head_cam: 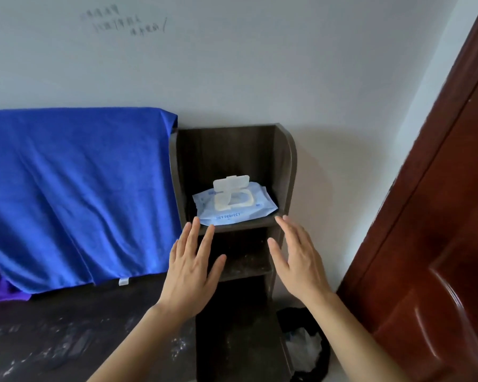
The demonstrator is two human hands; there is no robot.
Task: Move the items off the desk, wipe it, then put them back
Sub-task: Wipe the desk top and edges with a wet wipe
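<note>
While both grips hung released before the furniture, a pale matte wall (pixel 232 64) stood well beyond them, with faint handwriting (pixel 122 22) scrawled high up. To the outside of the right grip (pixel 298 260) rose a glossy reddish-brown door (pixel 439 216) with moulded panels. Beyond and outside the left grip (pixel 189 274) hung a bright blue towel (pixel 75 188), soft and creased, draped over something hidden. Under the left forearm lay the dark worktop (pixel 66 326), smeared with pale dust. A dark wood-grain shelf unit (pixel 283 161) with a rounded top corner stood straight ahead of both grips.

The left grip was flat, palm down, fingers straight and fanned, their tips by the top shelf's front edge; contact could not be told. The right grip was turned partly on edge, palm inward, fingers straight and close together.

Just beyond the fingertips, between the grips, the wipes pack (pixel 232 205) lay on the top shelf: soft light-blue plastic, its white rigid lid flipped up. Below the right forearm sat a crumpled black bag (pixel 315 340).
</note>
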